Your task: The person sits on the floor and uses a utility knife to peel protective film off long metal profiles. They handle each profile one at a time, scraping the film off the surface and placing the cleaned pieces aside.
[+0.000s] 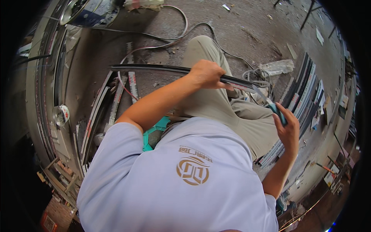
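My left hand [208, 74] is closed around a long, narrow dark profile strip [150, 68], which runs crosswise above my knees. One end of the strip reaches far to the left; the other slopes down to the right. In my right hand [288, 129] is a knife with a teal handle [277, 113], its pale blade pointing up and left at the strip's right end. Blade tip and strip meet or nearly meet; I cannot tell whether they touch.
Bundled profile strips [309, 83] lie on the floor at right, and more profiles [96, 112] at left. A cable [185, 29] winds across the floor beyond my knees. A metal bucket [92, 13] stands far left, with a small tin [61, 115] nearer. Something teal [156, 129] is beside my hip.
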A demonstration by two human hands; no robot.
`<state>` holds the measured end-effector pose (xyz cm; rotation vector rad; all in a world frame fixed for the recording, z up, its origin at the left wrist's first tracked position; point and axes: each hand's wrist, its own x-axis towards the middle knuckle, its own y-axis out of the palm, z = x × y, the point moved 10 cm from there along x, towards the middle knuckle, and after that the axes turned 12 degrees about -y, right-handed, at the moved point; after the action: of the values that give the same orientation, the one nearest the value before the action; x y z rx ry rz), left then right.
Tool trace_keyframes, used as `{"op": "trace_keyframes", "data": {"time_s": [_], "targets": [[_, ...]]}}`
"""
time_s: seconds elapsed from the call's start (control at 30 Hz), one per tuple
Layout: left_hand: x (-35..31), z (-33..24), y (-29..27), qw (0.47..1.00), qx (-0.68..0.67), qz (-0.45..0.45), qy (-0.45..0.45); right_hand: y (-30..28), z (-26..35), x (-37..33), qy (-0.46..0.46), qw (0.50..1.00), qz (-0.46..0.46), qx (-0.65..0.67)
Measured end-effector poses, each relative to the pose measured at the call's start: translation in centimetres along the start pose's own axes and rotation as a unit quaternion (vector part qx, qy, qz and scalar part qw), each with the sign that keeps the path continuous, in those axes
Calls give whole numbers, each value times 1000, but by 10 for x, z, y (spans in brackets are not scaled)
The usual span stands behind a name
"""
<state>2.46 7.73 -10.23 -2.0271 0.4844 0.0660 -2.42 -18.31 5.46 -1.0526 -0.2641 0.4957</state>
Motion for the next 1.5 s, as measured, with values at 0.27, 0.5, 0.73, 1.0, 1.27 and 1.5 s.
{"op": "trace_keyframes", "data": {"time_s": [0.27, 0.5, 0.73, 1.0, 1.27, 1.5], "targets": [[2, -6, 5, 1000, 8, 30, -3, 41, 28, 21, -31, 999, 10, -35], [-7, -5, -3, 1000, 16, -12, -4, 23, 6, 4, -21, 999, -12, 23], [-5, -10, 12, 998, 58, 7, 6, 36, 15, 5, -35, 999, 0, -5], [-7, -7, 9, 999, 41, -20, 7, 35, 7, 3, -39, 999, -11, 13], [-8, -13, 12, 998, 55, 14, 7, 50, 23, 9, -41, 998, 0, -54], [-13, -10, 7, 999, 41, 13, 6, 50, 14, 2, -44, 999, -15, -16]]}}
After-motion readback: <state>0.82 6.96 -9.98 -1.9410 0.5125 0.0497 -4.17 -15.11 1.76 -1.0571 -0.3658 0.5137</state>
